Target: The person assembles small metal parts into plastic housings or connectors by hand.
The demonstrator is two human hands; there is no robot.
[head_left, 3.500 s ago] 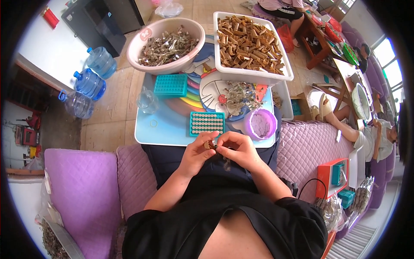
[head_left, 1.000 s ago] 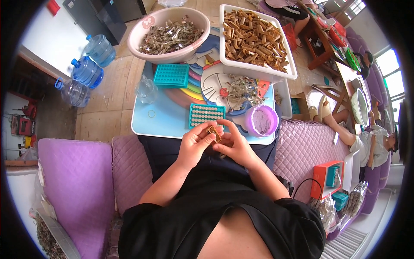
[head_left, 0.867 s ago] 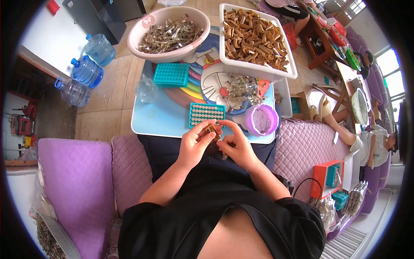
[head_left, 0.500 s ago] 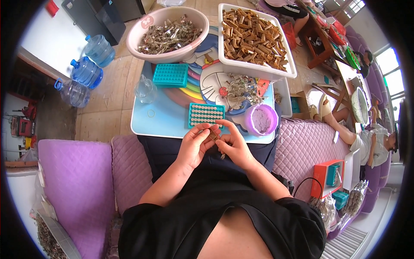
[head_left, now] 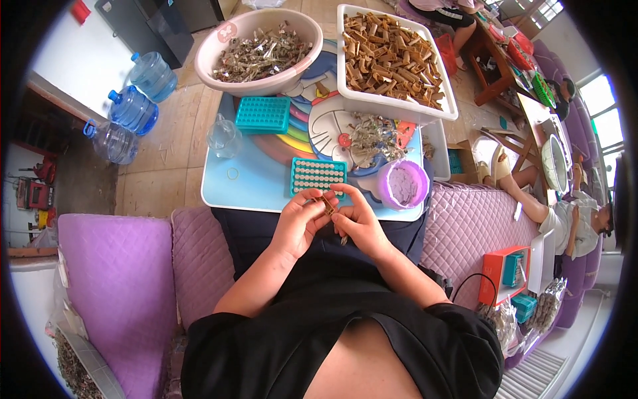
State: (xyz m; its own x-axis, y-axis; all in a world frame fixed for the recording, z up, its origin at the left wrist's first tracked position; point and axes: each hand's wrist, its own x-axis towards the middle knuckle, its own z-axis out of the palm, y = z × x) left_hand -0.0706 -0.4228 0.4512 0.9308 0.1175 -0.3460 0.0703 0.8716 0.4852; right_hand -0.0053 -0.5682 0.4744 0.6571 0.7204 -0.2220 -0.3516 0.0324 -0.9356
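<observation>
My left hand (head_left: 297, 223) and my right hand (head_left: 363, 228) meet at the table's near edge, fingers closed around a small brown curled strip (head_left: 328, 205). A thin dangling end shows below my right fingertips, too small to name. Just beyond my fingers sits a teal rack (head_left: 318, 174) with rows of round pale tops. To its right stands a purple tub (head_left: 403, 186) with pale contents. Behind the tub lies a loose pile of silvery-brown twisted bits (head_left: 377, 138).
On the blue table (head_left: 222, 186) are another teal rack (head_left: 263, 115), a clear jug (head_left: 225, 137) and a rubber band (head_left: 232, 173). At the back are a pink basin (head_left: 211, 70) of twisted bits and a white bin (head_left: 399, 108) of brown strips. Other people sit at right.
The brown strip has turned slightly between my fingers and now shows a narrower side. Both hands stay in nearly the same place.
</observation>
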